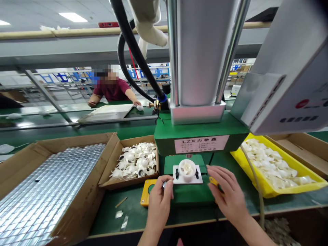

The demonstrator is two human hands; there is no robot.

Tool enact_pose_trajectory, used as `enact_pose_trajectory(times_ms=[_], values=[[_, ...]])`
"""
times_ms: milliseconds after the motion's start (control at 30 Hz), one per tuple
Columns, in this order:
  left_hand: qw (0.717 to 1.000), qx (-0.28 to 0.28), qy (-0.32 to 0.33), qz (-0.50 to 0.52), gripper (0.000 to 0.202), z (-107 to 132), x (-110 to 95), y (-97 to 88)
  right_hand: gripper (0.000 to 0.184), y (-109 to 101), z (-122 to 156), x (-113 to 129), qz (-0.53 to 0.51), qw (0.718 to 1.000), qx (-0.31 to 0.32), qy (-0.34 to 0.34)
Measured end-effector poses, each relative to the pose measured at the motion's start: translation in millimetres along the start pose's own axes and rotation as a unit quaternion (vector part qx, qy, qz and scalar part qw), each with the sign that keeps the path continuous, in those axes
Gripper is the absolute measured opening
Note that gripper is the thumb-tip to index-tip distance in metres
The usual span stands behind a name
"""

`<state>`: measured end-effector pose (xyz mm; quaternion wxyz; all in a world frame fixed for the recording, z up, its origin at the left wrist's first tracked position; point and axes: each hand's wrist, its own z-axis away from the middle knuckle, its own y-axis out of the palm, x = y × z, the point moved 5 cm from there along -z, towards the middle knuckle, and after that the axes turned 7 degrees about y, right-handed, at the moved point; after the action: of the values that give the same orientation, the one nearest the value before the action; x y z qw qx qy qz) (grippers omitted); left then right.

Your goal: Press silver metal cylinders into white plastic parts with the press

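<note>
A white plastic impeller (187, 168) sits on the white fixture plate (179, 179) of the green press (200, 131). My left hand (159, 201) is closed in a pinch on a small metal piece (164, 185), just left of the fixture and over a yellow button box (146, 192). My right hand (228, 194) lies with fingers stretched out, resting over the other yellow button box (212, 180) to the right of the fixture.
A cardboard box (112, 164) of white impellers stands to the left, and a large box (38, 194) of shiny metal parts beyond it. A yellow tray (266, 189) of white parts is on the right. Another person (112, 89) works across the table.
</note>
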<state>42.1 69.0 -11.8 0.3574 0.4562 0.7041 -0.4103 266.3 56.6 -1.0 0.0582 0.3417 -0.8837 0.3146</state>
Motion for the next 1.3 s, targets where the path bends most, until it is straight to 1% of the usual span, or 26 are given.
enact_pose_trajectory(times_ms=[67, 100, 167, 200, 233, 300, 400, 567, 700, 800, 933, 1000, 1067, 1167, 1233, 1300], values=[[0.994, -0.049, 0.065, -0.070, 0.023, 6, -4, -15.6, 0.040, -9, 21, -16, 0.010, 0.999, -0.042, 0.024], [0.984, -0.081, 0.109, -0.119, 0.020, 8, -6, -25.4, 0.037, -11, 31, -23, 0.016, 0.998, -0.050, 0.033], [0.948, -0.133, 0.191, -0.217, 0.015, 13, -6, -43.5, 0.033, -9, 48, -33, 0.016, 0.998, -0.055, 0.038], [0.929, -0.146, 0.219, -0.259, 0.014, 14, -3, -50.7, 0.033, -8, 54, -35, 0.012, 0.998, -0.059, 0.038], [0.914, -0.147, 0.238, -0.296, 0.016, 14, 1, -55.9, 0.035, -6, 59, -37, 0.010, 0.997, -0.063, 0.039], [0.894, -0.117, 0.258, -0.348, 0.024, 14, 11, -60.3, 0.038, -3, 64, -38, 0.013, 0.996, -0.069, 0.046], [0.880, -0.074, 0.278, -0.378, 0.032, 18, 23, -58.8, 0.037, 0, 65, -38, 0.021, 0.996, -0.064, 0.062], [0.867, -0.091, 0.303, -0.385, 0.026, 25, 22, -55.8, 0.037, -3, 64, -37, 0.011, 0.995, -0.076, 0.064], [0.871, -0.104, 0.321, -0.358, 0.025, 20, 20, -55.4, 0.034, -2, 61, -34, 0.015, 0.995, -0.088, 0.044], [0.874, -0.118, 0.316, -0.350, 0.023, 16, 24, -54.7, 0.030, -2, 58, -32, 0.019, 0.994, -0.101, 0.038], [0.883, -0.129, 0.304, -0.334, 0.023, 16, 31, -52.5, 0.027, -1, 58, -32, 0.018, 0.994, -0.098, 0.040], [0.895, -0.135, 0.287, -0.312, 0.023, 17, 37, -53.7, 0.027, 0, 60, -34, 0.018, 0.995, -0.094, 0.038], [0.914, -0.142, 0.262, -0.275, 0.023, 18, 43, -57.0, 0.028, 0, 62, -35, 0.015, 0.995, -0.091, 0.035], [0.934, -0.171, 0.216, -0.230, 0.022, 21, 50, -65.2, 0.032, -4, 60, -30, -0.005, 0.995, -0.094, 0.044], [0.936, -0.204, 0.193, -0.213, 0.020, 24, 51, -70.5, 0.037, -9, 49, -21, -0.036, 0.992, -0.106, 0.064], [0.939, -0.232, 0.161, -0.197, 0.020, 25, 51, -73.9, 0.041, -12, 29, -5, -0.081, 0.988, -0.104, 0.086]])
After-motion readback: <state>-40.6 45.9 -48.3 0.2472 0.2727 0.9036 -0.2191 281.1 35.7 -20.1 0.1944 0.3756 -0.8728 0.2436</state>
